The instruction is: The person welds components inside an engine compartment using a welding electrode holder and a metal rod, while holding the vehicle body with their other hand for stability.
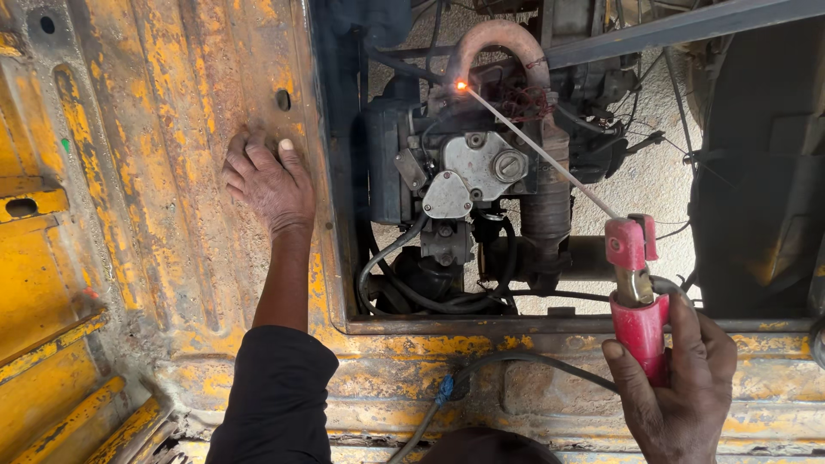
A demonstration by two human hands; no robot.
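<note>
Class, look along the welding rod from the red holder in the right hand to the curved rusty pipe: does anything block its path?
Nothing visible does. The right hand grips the red electrode holder, and the welding rod runs clear above the engine parts to its glowing tip at the curved pipe. The left hand rests apart on the yellow panel.

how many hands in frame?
2. Left hand lies flat on the rusty yellow panel; right hand grips the red electrode holder at lower right. No others visible.
</note>
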